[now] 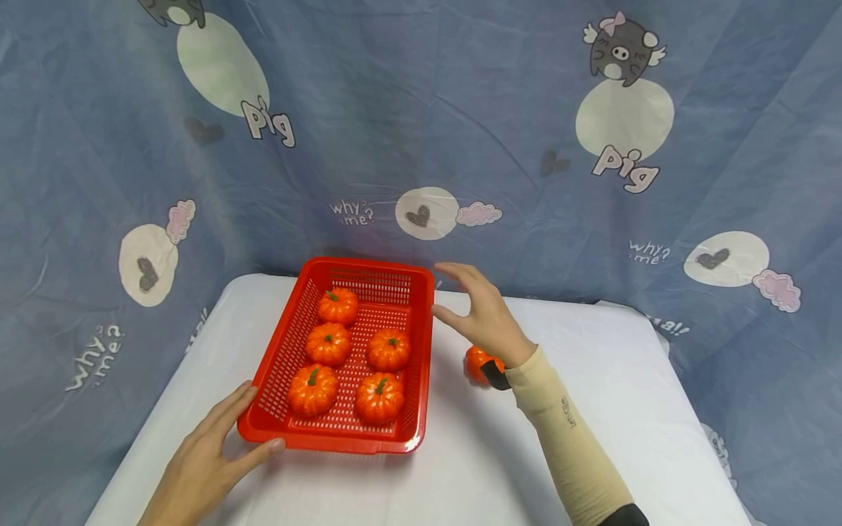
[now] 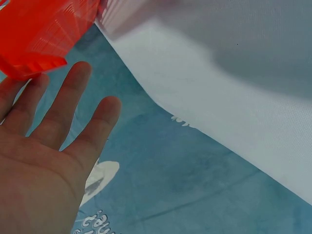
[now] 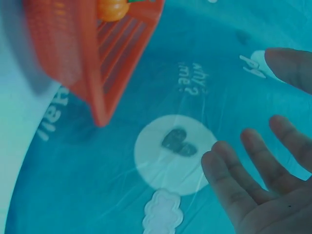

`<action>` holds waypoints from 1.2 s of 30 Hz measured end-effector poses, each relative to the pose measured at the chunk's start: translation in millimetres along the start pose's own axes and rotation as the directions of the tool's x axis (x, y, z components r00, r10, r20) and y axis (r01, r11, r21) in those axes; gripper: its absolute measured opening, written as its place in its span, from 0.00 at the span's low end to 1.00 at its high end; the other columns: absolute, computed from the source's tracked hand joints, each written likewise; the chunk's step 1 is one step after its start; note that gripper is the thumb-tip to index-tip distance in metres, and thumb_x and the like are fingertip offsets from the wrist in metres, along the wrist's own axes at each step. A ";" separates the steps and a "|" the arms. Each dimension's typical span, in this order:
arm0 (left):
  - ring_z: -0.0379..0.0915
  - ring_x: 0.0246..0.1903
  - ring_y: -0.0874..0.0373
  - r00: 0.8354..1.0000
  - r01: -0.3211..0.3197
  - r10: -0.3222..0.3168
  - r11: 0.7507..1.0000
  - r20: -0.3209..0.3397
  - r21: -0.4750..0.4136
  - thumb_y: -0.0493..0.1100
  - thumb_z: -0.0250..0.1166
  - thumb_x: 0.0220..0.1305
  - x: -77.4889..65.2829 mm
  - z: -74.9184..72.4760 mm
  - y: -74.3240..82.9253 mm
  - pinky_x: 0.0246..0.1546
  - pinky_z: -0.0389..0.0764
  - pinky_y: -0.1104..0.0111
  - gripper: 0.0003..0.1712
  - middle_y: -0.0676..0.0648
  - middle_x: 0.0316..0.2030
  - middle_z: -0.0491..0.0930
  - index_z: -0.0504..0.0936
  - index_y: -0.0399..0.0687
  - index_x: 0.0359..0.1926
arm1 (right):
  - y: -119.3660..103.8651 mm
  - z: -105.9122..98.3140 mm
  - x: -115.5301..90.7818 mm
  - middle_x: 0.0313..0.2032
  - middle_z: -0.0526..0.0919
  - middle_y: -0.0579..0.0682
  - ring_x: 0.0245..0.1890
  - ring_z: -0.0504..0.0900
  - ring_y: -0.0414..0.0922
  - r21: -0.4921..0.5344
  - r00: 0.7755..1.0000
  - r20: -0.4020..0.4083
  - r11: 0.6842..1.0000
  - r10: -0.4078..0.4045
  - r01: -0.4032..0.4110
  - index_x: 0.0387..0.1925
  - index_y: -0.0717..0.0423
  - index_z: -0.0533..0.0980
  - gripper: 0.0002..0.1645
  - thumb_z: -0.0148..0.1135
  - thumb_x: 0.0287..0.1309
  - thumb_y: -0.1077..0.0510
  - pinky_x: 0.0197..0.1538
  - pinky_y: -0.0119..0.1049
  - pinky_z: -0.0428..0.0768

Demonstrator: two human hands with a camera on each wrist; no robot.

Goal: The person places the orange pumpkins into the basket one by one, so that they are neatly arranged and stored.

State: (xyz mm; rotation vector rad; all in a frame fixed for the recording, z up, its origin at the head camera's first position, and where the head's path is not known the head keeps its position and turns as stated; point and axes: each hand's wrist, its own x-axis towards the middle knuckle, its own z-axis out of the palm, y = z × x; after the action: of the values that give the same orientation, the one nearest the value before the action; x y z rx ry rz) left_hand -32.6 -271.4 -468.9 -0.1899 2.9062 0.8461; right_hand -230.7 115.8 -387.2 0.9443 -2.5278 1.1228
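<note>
A red plastic basket (image 1: 421, 343) with slotted walls stands on the white table, holding several small orange pumpkins (image 1: 330, 344). At its near left corner is my left hand (image 1: 204, 453), thumb and fingers spread around the corner. In the left wrist view those fingers (image 2: 73, 92) are extended close to the red rim; whether they press on it cannot be told. My right hand (image 1: 483, 310) is beside the far right rim, thumb and fingers apart with nothing between them. The right wrist view shows its loosely bent fingers (image 3: 258, 161) apart from the basket wall (image 3: 100, 83).
Another orange pumpkin (image 1: 479, 364) lies on the white table (image 1: 592, 402) right of the basket, partly covered by my right wrist. A blue printed cloth (image 1: 421, 109) hangs behind the table and surrounds its sides.
</note>
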 end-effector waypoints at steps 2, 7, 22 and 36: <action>0.55 0.70 0.32 1.000 -0.007 0.007 1.000 -0.005 -0.004 0.82 0.64 0.48 0.0 0.3 -0.3 0.60 0.62 0.28 0.70 0.38 0.77 0.54 0.51 0.50 0.81 | 4.0 -3.6 -6.0 0.66 0.73 0.44 0.65 0.72 0.43 -0.008 1.000 -0.012 1.000 0.012 -0.012 0.70 0.49 0.70 0.38 0.73 0.60 0.51 0.65 0.44 0.75; 0.56 0.70 0.32 1.000 -0.017 0.017 1.000 -0.013 -0.007 0.82 0.64 0.48 0.2 0.5 -0.1 0.60 0.62 0.28 0.69 0.38 0.77 0.54 0.51 0.50 0.81 | 14.3 -11.8 -19.9 0.66 0.74 0.44 0.63 0.74 0.44 -0.018 0.999 -0.030 0.999 0.040 -0.040 0.69 0.49 0.71 0.37 0.74 0.60 0.52 0.62 0.46 0.78; 0.55 0.70 0.32 1.000 -0.018 0.018 1.000 -0.006 -0.023 0.81 0.65 0.49 0.4 -0.5 -0.8 0.60 0.62 0.28 0.69 0.38 0.77 0.54 0.50 0.51 0.81 | 43.2 -16.8 -57.1 0.64 0.75 0.48 0.60 0.76 0.50 -0.015 0.988 -0.070 0.990 0.140 -0.142 0.69 0.52 0.71 0.40 0.76 0.57 0.54 0.60 0.50 0.81; 0.54 0.70 0.31 1.000 0.014 -0.014 1.000 0.019 -0.011 0.83 0.63 0.48 1.0 1.0 -0.8 0.60 0.61 0.28 0.71 0.36 0.77 0.53 0.49 0.50 0.81 | 75.9 -4.8 -104.5 0.64 0.74 0.58 0.60 0.75 0.60 -0.064 0.953 -0.003 0.951 0.303 -0.303 0.70 0.55 0.69 0.43 0.77 0.55 0.56 0.59 0.57 0.80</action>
State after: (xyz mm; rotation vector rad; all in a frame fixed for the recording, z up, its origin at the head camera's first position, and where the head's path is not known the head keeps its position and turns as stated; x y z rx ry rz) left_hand -33.4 -271.6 -470.3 -0.2022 2.8799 0.8572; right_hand -198.8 206.4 -473.7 0.5553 -2.7633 1.1083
